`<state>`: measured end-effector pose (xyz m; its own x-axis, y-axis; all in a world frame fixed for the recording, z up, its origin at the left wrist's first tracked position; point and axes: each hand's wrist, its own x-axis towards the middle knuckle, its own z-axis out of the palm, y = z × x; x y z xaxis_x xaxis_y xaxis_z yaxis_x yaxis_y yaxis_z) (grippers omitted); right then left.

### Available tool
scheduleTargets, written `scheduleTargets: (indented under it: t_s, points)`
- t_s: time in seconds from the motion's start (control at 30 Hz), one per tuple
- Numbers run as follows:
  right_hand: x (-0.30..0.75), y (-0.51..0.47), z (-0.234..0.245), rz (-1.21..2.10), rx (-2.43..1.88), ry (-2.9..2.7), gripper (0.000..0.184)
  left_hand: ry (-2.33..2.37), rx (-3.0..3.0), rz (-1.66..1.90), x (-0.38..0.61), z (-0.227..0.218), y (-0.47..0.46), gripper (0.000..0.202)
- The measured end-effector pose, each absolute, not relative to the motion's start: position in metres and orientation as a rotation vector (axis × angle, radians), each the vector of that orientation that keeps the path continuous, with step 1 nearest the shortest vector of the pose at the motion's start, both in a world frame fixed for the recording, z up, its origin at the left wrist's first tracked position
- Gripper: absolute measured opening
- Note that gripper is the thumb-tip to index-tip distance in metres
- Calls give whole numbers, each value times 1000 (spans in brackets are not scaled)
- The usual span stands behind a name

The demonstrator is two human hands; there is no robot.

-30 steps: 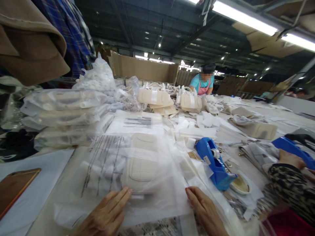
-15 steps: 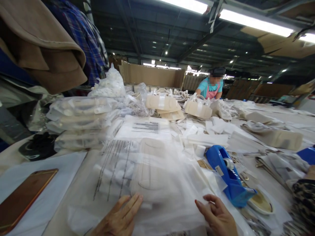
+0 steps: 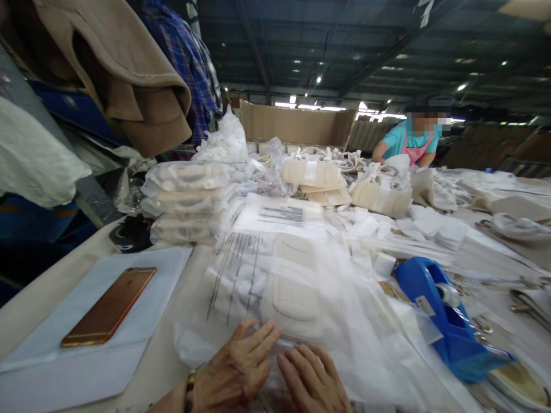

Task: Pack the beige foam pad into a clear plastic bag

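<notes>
Fingers of the left hand lie extended and close together on the plastic, gripping nothing that I can make out, with the thumb slightly apart. Beside it, the right hand rests bent at the knuckles; its thumb is hidden, so from my remote feed I cannot tell whether it pinches the film. Under both sits the near end of a translucent plastic bag, flat on the table in front of the wearer, black print along its left part. Inside it I see a beige padded piece, just beyond the fingertips, with a white bundle to its left. So I judge this one filled; whether its near end is closed I can't tell, as the hands cover much of it, and I see no tape across the part that shows. On the left lies a phone on white paper; on the right stands a blue tape dispenser, untouched. Farther off, a stack of filled bags looks finished to me, while the beige pieces with straps to their right seem unbagged, suggesting more remains. Past them, a co-worker leans over the table, well apart from this bag.
</notes>
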<state>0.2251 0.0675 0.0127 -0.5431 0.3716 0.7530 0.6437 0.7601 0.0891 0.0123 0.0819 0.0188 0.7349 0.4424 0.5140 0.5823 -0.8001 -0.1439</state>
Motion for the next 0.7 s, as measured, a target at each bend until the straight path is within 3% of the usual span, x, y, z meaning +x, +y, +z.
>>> scheduleTargets:
  t_s: [0.17,0.37,0.7]
  points:
    - [201,84,4,-331,-765,-2164,36,-872,-2674,-721,13,23,84,17]
    - [213,84,8,110,-966,-2269,32,-945,-2860,-806,10,52,98,25]
    - [235,90,16,324,-1265,-2446,12,-1151,-2966,-889,14,51,114,22]
